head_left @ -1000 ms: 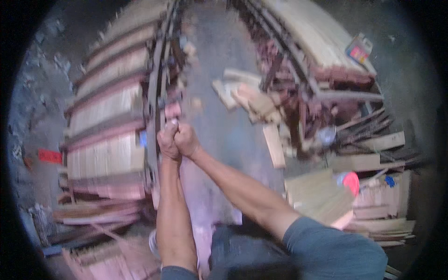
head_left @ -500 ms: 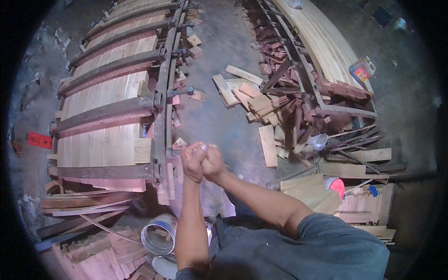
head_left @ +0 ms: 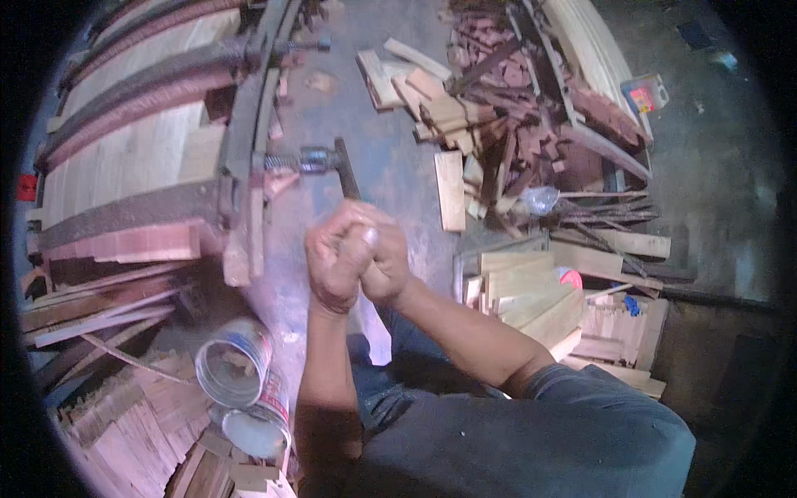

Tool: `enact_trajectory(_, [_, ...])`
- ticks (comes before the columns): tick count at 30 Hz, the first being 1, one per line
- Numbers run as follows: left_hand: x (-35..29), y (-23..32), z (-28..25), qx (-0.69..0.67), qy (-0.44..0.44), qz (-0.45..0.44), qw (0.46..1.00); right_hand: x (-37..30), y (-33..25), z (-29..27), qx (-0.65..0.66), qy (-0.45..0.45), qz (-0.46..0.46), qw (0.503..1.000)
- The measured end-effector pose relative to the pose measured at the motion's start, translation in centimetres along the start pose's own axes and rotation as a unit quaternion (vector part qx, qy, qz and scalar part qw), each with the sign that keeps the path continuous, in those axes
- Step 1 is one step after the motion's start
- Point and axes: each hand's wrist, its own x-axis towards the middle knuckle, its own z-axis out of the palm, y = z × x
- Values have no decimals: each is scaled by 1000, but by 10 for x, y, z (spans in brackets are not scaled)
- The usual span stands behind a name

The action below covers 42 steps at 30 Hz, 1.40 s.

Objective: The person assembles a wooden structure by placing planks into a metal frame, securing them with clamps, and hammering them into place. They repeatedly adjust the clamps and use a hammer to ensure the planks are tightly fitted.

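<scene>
My left hand [head_left: 332, 261] and my right hand [head_left: 384, 266] are clasped together, fingers wrapped round the near end of a dark metal wrench handle [head_left: 346, 170]. The handle runs away from my fists to a socket-like head at the clamp screw [head_left: 315, 159], which sticks out from the right side of the clamp frame [head_left: 237, 191]. What lies inside my fists is hidden. Light wooden boards [head_left: 116, 170] lie side by side in that frame, under dark crossbars [head_left: 124, 212].
On the floor ahead right lies a heap of wood offcuts [head_left: 457, 112]. A second clamp rack with long boards [head_left: 585, 37] and a plastic jug [head_left: 646, 95] stand beyond. Near my left are two buckets [head_left: 232, 365] and stacked wood [head_left: 124, 432]. Several boards [head_left: 523, 286] lean at right.
My view has shifted forward and down, so the frame now sits farther left. The wrench handle now shows between my fists and the clamp screw. Both hands stay clasped.
</scene>
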Motion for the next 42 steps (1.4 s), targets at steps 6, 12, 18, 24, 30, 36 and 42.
enact_trajectory(6, [28, 37, -3, 103, 70, -122, 985, 35, -9, -2, -161, -9, 281, 946])
enact_trajectory(12, [62, 42, 41, 481, 17, -52, 875, 46, 47, 3, -672, -61, 139, 725])
enact_trajectory(18, [66, 46, 31, 454, -23, -131, 881, 17, 59, 43, -959, -244, 11, 145])
enact_trajectory(24, [18, 22, 18, 402, 100, -9, 910, -52, 48, 53, -931, -321, -103, -139])
enact_trajectory(30, [-52, -47, -12, 390, 86, 33, 916, -108, 27, 100, -655, -459, -169, -576])
enact_trajectory(36, [5, -70, -22, 420, 104, -430, 792, -50, 38, 96, -750, -502, -376, -210])
enact_trajectory(42, [52, -164, -34, 411, 183, -502, 739, -86, 93, 71, -662, -484, -476, -317])
